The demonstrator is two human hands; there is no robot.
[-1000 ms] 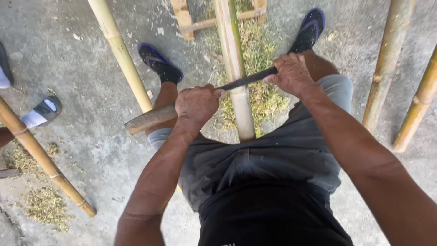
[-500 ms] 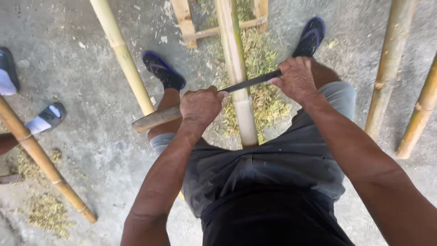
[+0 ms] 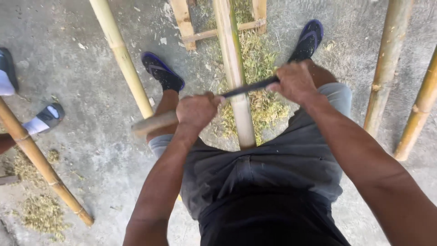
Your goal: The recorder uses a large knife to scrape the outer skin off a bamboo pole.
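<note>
Bamboo pole [image 3: 233, 68] under dark blade [image 3: 248, 86], both hands' grip closed on it.

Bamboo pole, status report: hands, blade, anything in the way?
Left hand and right hand grip the blade ends. Blade lies across the bamboo pole. Shavings below; nothing blocking.

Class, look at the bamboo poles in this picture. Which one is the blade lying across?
The pale middle pole, running out between the person's legs. The dark blade, held by the left hand and right hand, crosses it; the other poles lie apart, untouched.
</note>
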